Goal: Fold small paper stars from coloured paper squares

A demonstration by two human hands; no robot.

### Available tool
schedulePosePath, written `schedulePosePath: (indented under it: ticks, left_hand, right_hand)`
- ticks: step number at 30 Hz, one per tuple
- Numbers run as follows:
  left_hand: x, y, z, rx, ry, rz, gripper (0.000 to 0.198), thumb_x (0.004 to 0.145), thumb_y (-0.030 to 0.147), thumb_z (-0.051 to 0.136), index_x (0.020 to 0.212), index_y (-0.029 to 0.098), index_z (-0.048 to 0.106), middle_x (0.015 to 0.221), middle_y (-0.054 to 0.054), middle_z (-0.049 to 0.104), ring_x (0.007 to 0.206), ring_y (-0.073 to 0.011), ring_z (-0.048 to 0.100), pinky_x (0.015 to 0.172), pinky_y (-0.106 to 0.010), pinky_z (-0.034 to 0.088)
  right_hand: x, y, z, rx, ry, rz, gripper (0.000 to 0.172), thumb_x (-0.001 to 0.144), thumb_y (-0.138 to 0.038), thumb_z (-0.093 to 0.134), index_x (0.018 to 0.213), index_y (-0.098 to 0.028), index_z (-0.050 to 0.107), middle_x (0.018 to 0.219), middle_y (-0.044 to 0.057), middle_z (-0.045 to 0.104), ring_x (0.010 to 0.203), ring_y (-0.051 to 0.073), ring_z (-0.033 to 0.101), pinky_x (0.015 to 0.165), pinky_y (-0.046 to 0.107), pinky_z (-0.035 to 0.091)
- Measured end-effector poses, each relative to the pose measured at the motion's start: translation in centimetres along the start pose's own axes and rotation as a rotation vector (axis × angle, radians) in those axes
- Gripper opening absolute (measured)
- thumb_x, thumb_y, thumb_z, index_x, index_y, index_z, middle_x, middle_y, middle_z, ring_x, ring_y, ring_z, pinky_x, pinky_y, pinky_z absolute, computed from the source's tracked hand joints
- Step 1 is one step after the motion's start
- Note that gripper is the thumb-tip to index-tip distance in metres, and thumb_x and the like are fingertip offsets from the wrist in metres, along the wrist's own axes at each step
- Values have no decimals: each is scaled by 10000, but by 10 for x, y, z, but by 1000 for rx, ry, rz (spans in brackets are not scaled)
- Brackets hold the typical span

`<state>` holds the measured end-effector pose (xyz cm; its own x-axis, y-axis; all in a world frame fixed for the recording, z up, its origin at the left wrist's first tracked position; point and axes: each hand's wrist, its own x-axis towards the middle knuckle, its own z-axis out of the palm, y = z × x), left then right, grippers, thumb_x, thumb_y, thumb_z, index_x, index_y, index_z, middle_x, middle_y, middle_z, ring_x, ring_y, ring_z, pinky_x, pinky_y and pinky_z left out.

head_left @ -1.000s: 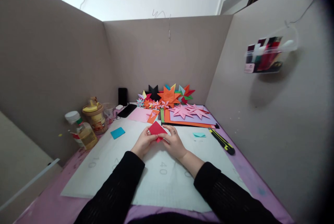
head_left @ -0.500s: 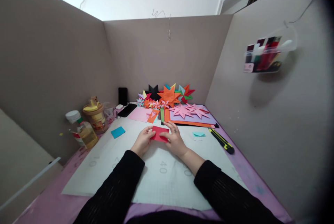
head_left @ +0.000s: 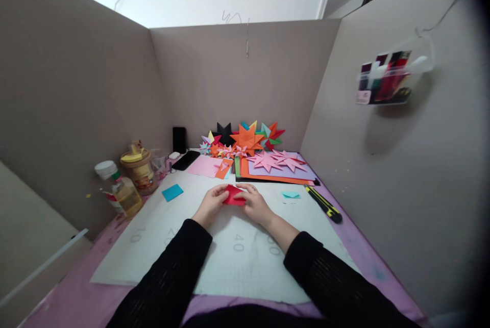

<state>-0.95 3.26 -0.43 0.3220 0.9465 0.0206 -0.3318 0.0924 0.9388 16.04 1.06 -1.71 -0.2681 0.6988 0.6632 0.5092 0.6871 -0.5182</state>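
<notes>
A small red sheet of paper [head_left: 234,196] is held between my two hands above the white mat [head_left: 229,277]. My left hand [head_left: 211,205] pinches its left side, thumb on top. On the right side, my right hand [head_left: 257,204] grips the paper with thumb in front and fingers behind. The far edge of the sheet looks bent, though the fingers hide part of it. To the left of my hands lies a blue paper square [head_left: 172,193]. A folded turquoise paper piece [head_left: 291,195] rests to the right.
A yellow-black cutter knife [head_left: 323,204] lies on the right. Several folded paper stars [head_left: 248,138] and stacked coloured sheets [head_left: 277,177] are at the back. A bottle [head_left: 124,193], a tub [head_left: 138,167] and a phone [head_left: 186,160] stand or lie left. Grey panels [head_left: 237,78] enclose the table.
My right-hand fingers have drawn in closer to the red paper. The sheet, flat and square before, now looks narrower and bent at its far edge.
</notes>
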Motion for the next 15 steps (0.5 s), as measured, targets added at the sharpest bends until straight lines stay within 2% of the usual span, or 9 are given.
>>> schedulePosePath:
  ticks: [5, 10, 15]
  left_hand:
    - [-1, 2, 0, -49, -3, -59, 368, 600, 198, 724, 948, 136, 618, 935, -78, 661, 763, -165, 620, 679, -264, 462]
    - [-3, 6, 0, -84, -95, -41, 560, 621, 155, 714, 1143, 156, 508, 947, -96, 664, 782, -158, 634, 716, -261, 463]
    - [-2, 5, -3, -79, -15, 44, 542, 636, 193, 716, 1120, 159, 474, 969, -106, 660, 794, -167, 644, 739, -275, 465]
  right_hand:
    - [1, -2, 0, 60, 24, 30, 245, 719, -105, 577, 900, -241, 671, 1099, 71, 580, 1053, 225, 494, 912, 419, 400]
    - [2, -1, -2, 89, 72, 48, 194, 746, -164, 592, 901, -243, 679, 1058, 69, 604, 1009, 215, 520, 896, 409, 416]
    - [2, -1, -3, 114, 91, 80, 194, 745, -175, 592, 912, -233, 672, 1004, 73, 618, 976, 205, 534, 877, 387, 426]
